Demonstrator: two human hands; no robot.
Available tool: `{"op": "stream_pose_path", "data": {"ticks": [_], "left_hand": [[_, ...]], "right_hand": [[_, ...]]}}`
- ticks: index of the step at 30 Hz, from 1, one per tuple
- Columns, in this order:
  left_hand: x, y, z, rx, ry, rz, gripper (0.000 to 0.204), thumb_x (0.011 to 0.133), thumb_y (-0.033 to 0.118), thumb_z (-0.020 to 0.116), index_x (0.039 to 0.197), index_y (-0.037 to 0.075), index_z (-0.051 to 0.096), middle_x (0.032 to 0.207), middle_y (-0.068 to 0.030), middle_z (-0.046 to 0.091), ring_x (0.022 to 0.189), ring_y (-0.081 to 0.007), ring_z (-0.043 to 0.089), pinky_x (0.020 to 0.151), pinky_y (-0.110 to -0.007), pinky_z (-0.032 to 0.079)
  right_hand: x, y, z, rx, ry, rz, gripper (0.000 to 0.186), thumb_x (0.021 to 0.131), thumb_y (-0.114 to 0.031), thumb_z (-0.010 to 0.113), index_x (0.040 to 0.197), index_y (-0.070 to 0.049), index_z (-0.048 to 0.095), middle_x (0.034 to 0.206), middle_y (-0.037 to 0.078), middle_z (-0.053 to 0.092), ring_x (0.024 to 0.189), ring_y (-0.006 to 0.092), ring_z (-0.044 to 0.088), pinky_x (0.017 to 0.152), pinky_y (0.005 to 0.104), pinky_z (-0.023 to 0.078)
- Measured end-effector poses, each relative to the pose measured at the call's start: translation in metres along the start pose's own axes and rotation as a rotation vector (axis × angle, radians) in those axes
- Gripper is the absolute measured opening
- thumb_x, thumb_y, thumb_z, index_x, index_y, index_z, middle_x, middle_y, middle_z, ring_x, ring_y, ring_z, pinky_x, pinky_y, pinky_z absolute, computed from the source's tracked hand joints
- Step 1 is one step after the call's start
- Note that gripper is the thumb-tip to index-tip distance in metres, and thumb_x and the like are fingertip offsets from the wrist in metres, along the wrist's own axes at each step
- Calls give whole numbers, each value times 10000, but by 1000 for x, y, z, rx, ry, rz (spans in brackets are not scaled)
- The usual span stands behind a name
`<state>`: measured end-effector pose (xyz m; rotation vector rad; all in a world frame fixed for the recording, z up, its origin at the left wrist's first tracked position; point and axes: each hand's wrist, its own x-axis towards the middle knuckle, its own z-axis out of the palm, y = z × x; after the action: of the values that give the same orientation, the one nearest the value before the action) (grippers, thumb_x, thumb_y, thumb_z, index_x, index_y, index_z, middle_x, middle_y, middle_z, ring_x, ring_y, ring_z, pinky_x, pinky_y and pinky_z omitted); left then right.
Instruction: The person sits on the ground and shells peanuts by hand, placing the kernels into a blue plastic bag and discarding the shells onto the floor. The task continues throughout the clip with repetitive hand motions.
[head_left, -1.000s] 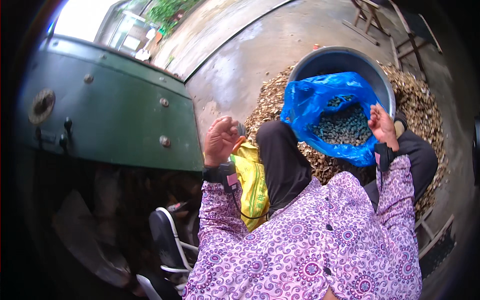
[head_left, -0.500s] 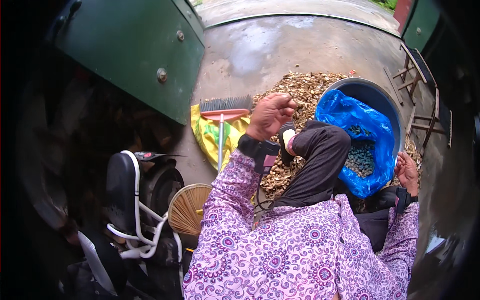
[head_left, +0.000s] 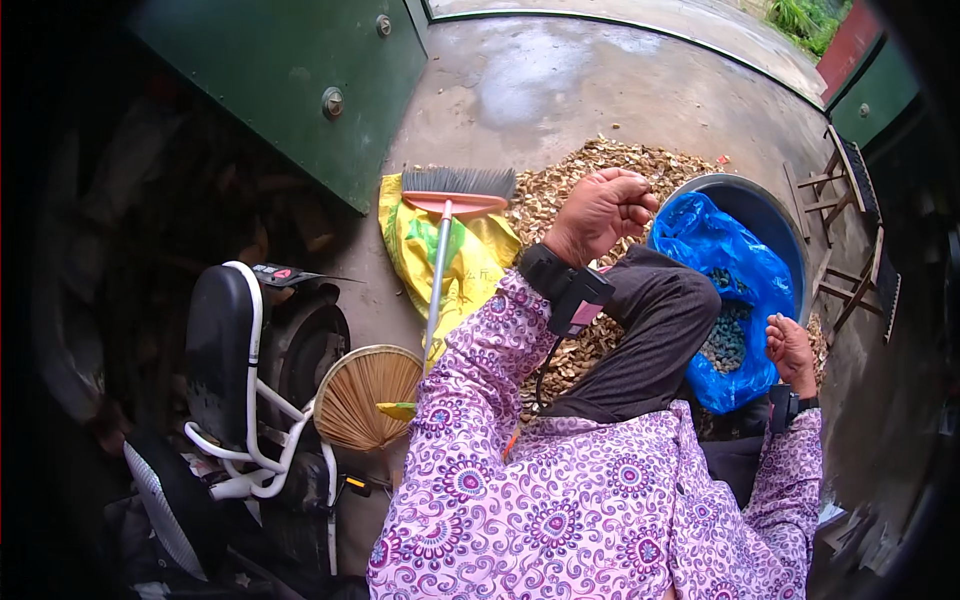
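My left hand (head_left: 604,212) is raised over the pile of brown shell-like pieces (head_left: 575,172), its fingers curled together. Whatever it may hold is too small to make out. My right hand (head_left: 792,352) is beside the near right edge of a blue plastic bag (head_left: 768,272), with thumb and fingers pinched. I cannot see what lies between them. The bag is spread open inside a large round tub (head_left: 745,190). Small pale, rounded pieces (head_left: 722,345) lie in the bag, tinted blue. My bent leg (head_left: 655,330) in dark trousers is between my left hand and the bag.
A broom (head_left: 455,195) with a pink head lies over a yellow sack (head_left: 470,262) to the left. Near it are a straw whisk (head_left: 368,398) and a white-framed thing with a black seat (head_left: 222,350). Wooden stools (head_left: 850,180) stand at right. A green metal door (head_left: 290,80) is behind.
My left hand has moved right, toward the bag, with its fingers still curled. My right hand has shifted left over the bag's edge. The whole view has also shifted slightly.
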<state>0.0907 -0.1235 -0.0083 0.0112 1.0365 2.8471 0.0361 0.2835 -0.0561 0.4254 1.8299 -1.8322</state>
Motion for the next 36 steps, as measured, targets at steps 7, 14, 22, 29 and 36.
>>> {"op": "stream_pose_path", "data": {"ticks": [7,14,22,29,36], "left_hand": [[22,-11,23,-43,-36,-33,99,833,150,538,850,53,533,755,-66,591,598,-107,544,509,-226,459],[50,-22,88,138,-168,-162,143,818,167,544,869,34,544,789,-72,567,632,-94,500,564,-218,426],[90,-75,64,928,16,35,398,718,233,651,1013,-8,535,874,-115,588,766,-205,577,682,-291,482],[128,-131,28,1887,1,335,982,509,310,772,1334,159,259,1363,-218,208,1119,-360,389,924,-489,272],[159,-179,26,1746,26,-377,778,586,335,679,1266,144,353,1142,-235,504,988,-351,517,806,-424,345]], "right_hand": [[1,-5,9,-97,-20,-16,147,835,-218,569,872,-78,551,671,-6,553,530,53,514,435,164,387],[24,7,23,-331,34,-71,219,809,-233,583,881,-29,550,711,40,557,537,75,513,442,178,400],[102,79,18,-425,135,63,299,759,-260,621,929,-18,573,741,42,586,614,119,556,500,248,447],[122,72,16,-585,181,-191,331,764,-248,617,972,8,580,774,50,601,623,124,564,513,256,451],[111,82,5,-599,202,-185,323,776,-225,604,1007,-1,574,816,61,604,664,135,580,537,251,444]]}}
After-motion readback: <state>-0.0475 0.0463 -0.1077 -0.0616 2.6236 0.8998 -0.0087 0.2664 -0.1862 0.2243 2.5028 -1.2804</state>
